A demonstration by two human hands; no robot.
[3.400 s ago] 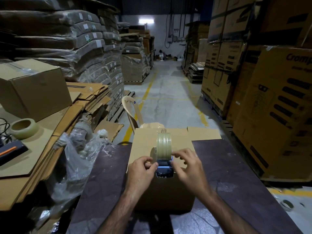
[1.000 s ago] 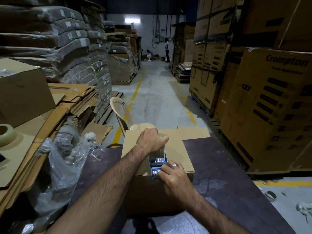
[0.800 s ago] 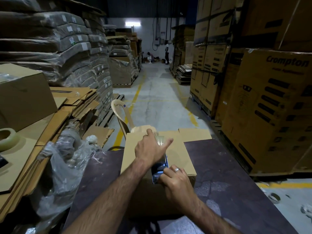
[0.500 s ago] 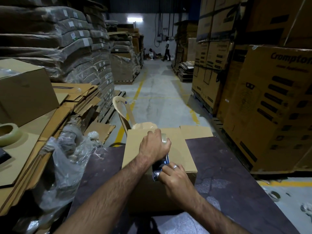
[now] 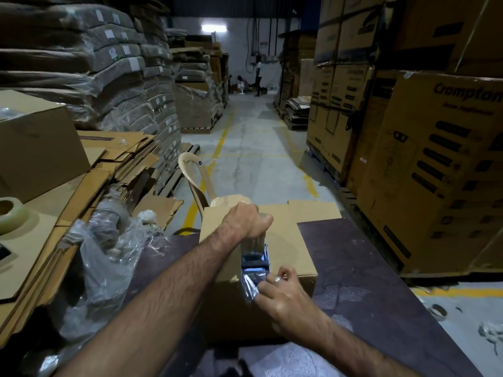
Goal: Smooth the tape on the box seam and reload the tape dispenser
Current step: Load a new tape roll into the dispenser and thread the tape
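Observation:
A brown cardboard box (image 5: 294, 240) stands on a dark purple table (image 5: 362, 268). A blue tape dispenser (image 5: 255, 261) with a clear tape roll lies on the box top near its front edge. My left hand (image 5: 245, 220) grips the tape roll from above and hides most of it. My right hand (image 5: 283, 293), with a ring on one finger, pinches the loose crinkled end of the clear tape (image 5: 249, 287) at the box's front edge.
A spare tape roll (image 5: 11, 216) lies on flattened cardboard at the left. Crumpled plastic wrap (image 5: 109, 257) lies beside the table. A plastic chair (image 5: 201, 183) stands behind the box. Stacked cartons (image 5: 435, 159) line the right; two people are far down the aisle.
My left hand went from beside the dispenser to gripping the roll from above. My right hand has drawn the tape end down past the box's front edge.

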